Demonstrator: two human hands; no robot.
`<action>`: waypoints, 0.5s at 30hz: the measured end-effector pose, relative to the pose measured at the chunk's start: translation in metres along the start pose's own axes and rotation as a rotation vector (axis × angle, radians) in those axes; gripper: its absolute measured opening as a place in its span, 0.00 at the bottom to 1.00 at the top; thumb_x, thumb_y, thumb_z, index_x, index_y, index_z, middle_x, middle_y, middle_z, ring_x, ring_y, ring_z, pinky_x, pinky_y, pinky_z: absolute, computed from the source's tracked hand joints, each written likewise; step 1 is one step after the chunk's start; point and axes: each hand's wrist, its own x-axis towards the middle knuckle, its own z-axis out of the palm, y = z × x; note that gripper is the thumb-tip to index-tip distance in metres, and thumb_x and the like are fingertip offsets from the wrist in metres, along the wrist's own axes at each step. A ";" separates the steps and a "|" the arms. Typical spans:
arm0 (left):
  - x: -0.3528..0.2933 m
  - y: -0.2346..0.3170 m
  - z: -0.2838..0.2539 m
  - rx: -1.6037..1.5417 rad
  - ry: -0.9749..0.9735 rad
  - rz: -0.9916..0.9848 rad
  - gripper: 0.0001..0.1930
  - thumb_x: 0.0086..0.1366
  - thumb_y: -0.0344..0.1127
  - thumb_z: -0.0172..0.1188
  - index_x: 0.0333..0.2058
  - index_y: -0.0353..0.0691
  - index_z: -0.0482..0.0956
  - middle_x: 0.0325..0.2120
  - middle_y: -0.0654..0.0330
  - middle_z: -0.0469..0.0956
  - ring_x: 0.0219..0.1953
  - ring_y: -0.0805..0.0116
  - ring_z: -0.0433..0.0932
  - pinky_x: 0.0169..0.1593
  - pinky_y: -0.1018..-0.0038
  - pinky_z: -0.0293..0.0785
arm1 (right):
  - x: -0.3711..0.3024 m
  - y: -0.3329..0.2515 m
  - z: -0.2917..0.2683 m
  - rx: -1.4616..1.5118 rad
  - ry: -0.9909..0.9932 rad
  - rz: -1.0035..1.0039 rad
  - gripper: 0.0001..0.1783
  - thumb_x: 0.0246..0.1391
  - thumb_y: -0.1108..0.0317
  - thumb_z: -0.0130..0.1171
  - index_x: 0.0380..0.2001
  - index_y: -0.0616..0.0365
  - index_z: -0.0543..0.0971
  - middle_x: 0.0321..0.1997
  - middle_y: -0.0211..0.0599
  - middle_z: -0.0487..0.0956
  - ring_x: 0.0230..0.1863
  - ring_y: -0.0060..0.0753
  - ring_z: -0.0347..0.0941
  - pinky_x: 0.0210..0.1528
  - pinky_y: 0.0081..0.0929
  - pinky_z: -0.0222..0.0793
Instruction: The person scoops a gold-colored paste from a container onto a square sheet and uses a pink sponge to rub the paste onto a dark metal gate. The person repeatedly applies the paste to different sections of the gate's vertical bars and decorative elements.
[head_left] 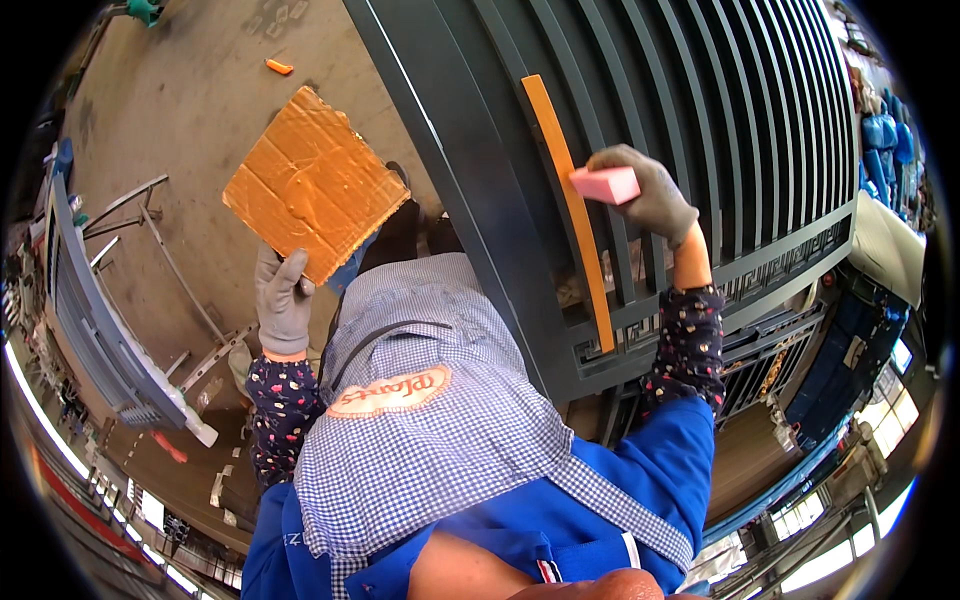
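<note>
My left hand (284,300), in a grey glove, grips the lower corner of a squarish piece of cardboard (310,185). The cardboard has a glossy orange-brown face and a ragged edge. In my right hand (650,195), also gloved in grey, is a pink sponge-like block (608,185). The block's near end juts out leftward over a narrow orange-brown strip (570,200); whether they touch, I cannot tell. This strip runs lengthwise along a dark grey slatted metal panel (470,150), and my right hand is above the slats.
An orange object (279,67) lies on the concrete floor (200,100) beyond the cardboard. At left stand a metal frame (160,230) and a grey panel (100,310) with wrapped edges. Blue-wrapped items (882,140) are at the far right.
</note>
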 end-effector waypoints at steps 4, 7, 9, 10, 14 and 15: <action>0.000 0.003 0.005 -0.002 0.005 -0.007 0.24 0.68 0.27 0.57 0.63 0.42 0.70 0.53 0.70 0.76 0.42 0.89 0.76 0.26 0.96 0.66 | 0.026 0.010 0.001 -0.023 0.055 -0.056 0.20 0.44 0.79 0.66 0.44 0.54 0.81 0.46 0.36 0.83 0.49 0.44 0.80 0.53 0.34 0.75; 0.001 0.002 0.006 -0.010 0.007 -0.007 0.24 0.68 0.27 0.57 0.63 0.42 0.70 0.53 0.70 0.77 0.42 0.89 0.76 0.26 0.96 0.67 | 0.028 0.014 0.006 -0.064 0.014 -0.031 0.19 0.44 0.78 0.67 0.43 0.54 0.81 0.45 0.36 0.82 0.48 0.44 0.80 0.52 0.34 0.75; 0.001 -0.002 0.001 -0.028 0.012 -0.021 0.25 0.68 0.27 0.57 0.63 0.42 0.70 0.53 0.70 0.77 0.42 0.89 0.76 0.26 0.95 0.67 | 0.020 0.011 0.005 -0.074 -0.036 -0.009 0.19 0.44 0.78 0.67 0.42 0.53 0.81 0.45 0.36 0.82 0.48 0.45 0.80 0.52 0.34 0.75; 0.001 -0.003 -0.001 -0.038 0.014 -0.028 0.25 0.68 0.27 0.57 0.63 0.42 0.70 0.53 0.69 0.77 0.42 0.88 0.76 0.26 0.95 0.67 | 0.015 0.012 0.006 -0.070 -0.064 0.008 0.19 0.43 0.77 0.68 0.42 0.52 0.81 0.45 0.35 0.82 0.48 0.45 0.80 0.52 0.34 0.75; 0.001 -0.004 -0.002 -0.039 0.025 -0.025 0.25 0.68 0.27 0.57 0.63 0.43 0.70 0.53 0.69 0.77 0.43 0.88 0.76 0.26 0.95 0.67 | -0.003 0.009 0.008 -0.149 -0.211 0.021 0.20 0.42 0.77 0.67 0.42 0.53 0.81 0.46 0.36 0.82 0.49 0.44 0.80 0.52 0.34 0.75; 0.002 -0.004 -0.002 -0.030 0.034 -0.026 0.25 0.68 0.27 0.58 0.63 0.43 0.70 0.53 0.69 0.77 0.43 0.88 0.77 0.27 0.95 0.67 | -0.003 0.008 0.007 -0.113 -0.182 0.021 0.20 0.42 0.77 0.67 0.43 0.52 0.81 0.46 0.36 0.82 0.49 0.44 0.80 0.53 0.34 0.75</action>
